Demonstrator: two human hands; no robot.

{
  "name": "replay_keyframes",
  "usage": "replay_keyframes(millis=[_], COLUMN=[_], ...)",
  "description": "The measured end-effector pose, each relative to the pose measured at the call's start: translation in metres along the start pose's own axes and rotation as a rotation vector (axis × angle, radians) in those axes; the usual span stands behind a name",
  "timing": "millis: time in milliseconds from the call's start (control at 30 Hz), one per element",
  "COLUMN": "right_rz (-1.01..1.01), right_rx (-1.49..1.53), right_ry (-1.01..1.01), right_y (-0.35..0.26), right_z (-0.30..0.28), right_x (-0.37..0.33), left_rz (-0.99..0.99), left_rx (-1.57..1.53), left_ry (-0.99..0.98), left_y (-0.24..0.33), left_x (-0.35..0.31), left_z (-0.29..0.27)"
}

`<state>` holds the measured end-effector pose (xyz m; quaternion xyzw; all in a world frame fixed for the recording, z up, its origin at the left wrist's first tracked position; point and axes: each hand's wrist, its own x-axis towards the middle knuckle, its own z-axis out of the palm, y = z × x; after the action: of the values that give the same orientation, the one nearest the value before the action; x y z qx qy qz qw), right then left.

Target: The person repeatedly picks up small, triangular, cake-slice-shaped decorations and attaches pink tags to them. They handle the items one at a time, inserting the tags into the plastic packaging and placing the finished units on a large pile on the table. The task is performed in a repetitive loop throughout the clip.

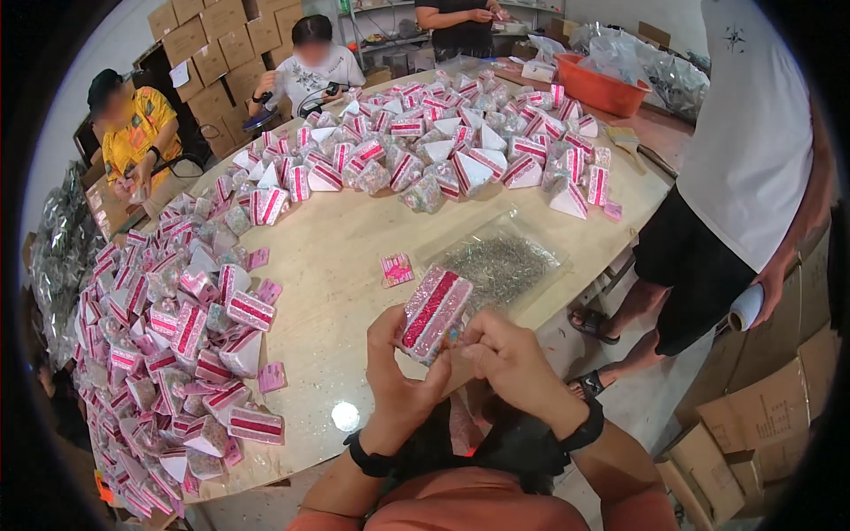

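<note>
My left hand (400, 376) is wrapped round a glittery ornament shaped like a slice of layer cake (436, 310), pink with a deep-pink band, tilted up above the table's near edge. Close to the ornament's right side, my right hand (511, 361) has its thumb and fingers pinched together; whatever sits between them is hidden or too small to name. A small pink printed card (397, 270) lies flat just beyond the left hand. Past the ornament rests a clear plastic bag (498, 257) filled with fine, silvery-green shreds.
Piles of similar cake-slice ornaments (190, 332) cover the table's left side and far end. A brush (626, 146) and an orange basin (602, 84) are at the far right. One person (753, 133) stands to my right; others work across the table. Cardboard boxes (761, 403) lie lower right.
</note>
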<state>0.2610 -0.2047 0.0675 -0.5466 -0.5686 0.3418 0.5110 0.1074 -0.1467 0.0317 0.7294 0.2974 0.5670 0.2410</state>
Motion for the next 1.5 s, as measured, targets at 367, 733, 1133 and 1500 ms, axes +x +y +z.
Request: replay_keyframes(millis=[367, 733, 1133, 1500], right_rz=[-0.22, 0.219, 0.206, -0.084], right_rx=[-0.258, 0.443, -0.1, -0.971], right_ry=[0.01, -0.17, -0.033, -0.176], right_y=[-0.009, 0.003, 0.026, 0.087], right_z=[0.004, 0.003, -0.03, -0.051], right_x=[0.011, 0.011, 0.043, 0.101], left_rz=[-0.16, -0.445, -0.614, -0.078], left_rx=[-0.134, -0.51, -0.173, 0.769], left_ry=[-0.003, 0.034, 0.181, 0.052], left_y=[-0.001, 0.001, -0.077, -0.066], left_x=[0.001, -0.003, 0.015, 0.026], left_z=[0.0, -0.005, -0.111, -0.133])
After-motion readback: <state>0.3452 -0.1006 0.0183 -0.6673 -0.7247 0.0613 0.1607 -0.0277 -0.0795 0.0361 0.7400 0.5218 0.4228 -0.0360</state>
